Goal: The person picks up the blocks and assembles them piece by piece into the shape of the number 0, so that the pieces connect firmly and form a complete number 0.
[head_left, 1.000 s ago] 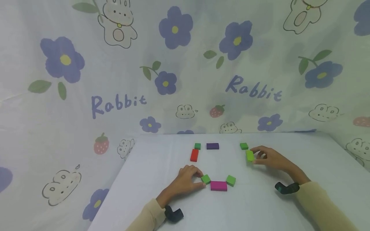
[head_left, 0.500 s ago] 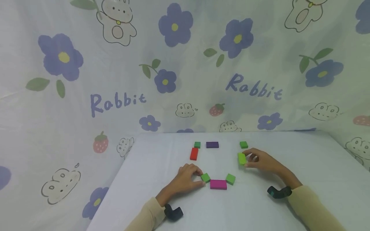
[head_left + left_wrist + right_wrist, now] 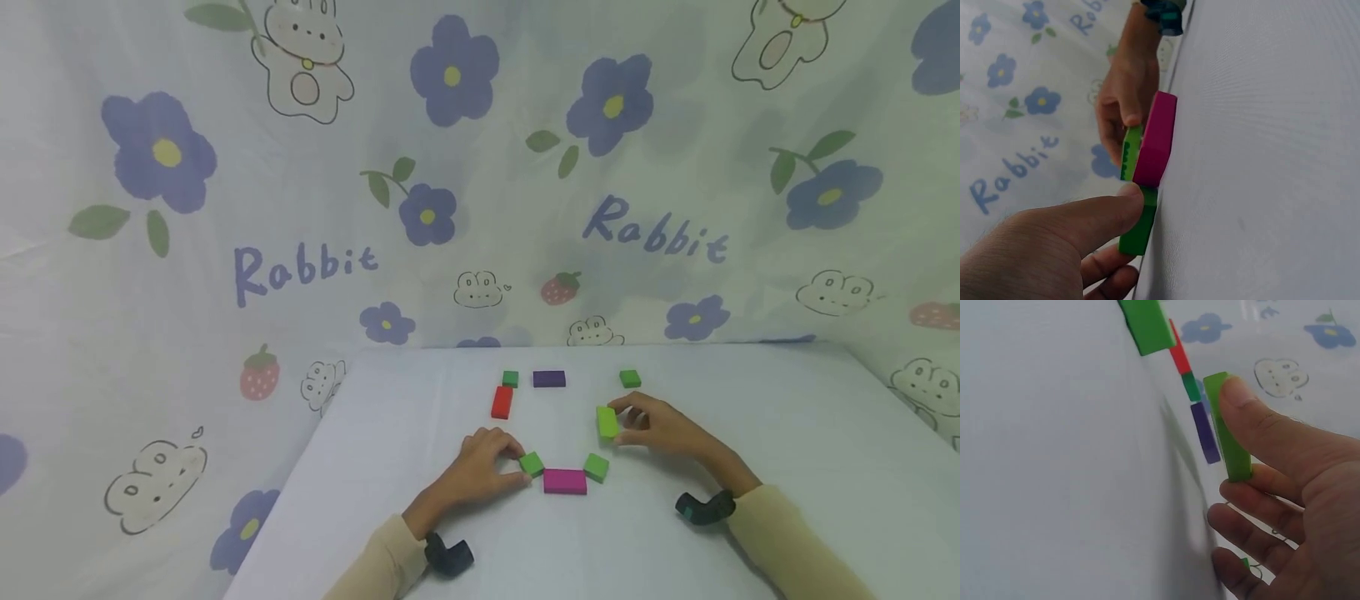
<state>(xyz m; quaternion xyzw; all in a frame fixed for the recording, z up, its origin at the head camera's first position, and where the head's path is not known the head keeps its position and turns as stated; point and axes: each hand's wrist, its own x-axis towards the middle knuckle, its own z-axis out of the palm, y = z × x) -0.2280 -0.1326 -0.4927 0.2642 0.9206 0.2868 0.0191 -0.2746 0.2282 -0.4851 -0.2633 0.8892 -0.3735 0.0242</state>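
My right hand (image 3: 660, 427) pinches a lime-green rectangular block (image 3: 607, 424) between thumb and fingers. In the right wrist view this block (image 3: 1229, 428) stands clear of the white surface. My left hand (image 3: 480, 467) has thumb and forefinger at opposite sides of a green square block (image 3: 532, 464), seen also as a green block (image 3: 1141, 225) under the thumb in the left wrist view. That piece meets the left corner of a magenta block (image 3: 565, 482). A second green square block (image 3: 596, 467) touches the magenta one's right corner, just below the lime-green block.
Farther back on the white table (image 3: 420, 400) lie a red block (image 3: 502, 402), a dark green block (image 3: 510, 379) touching its far end, a purple block (image 3: 549, 379), and another green block (image 3: 630, 378) at the right. A patterned curtain (image 3: 480, 208) rises behind the table.
My right hand has carried the lime-green block left and nearer, from beside the back right green block to just above the front right one. The left hand has stayed in place.
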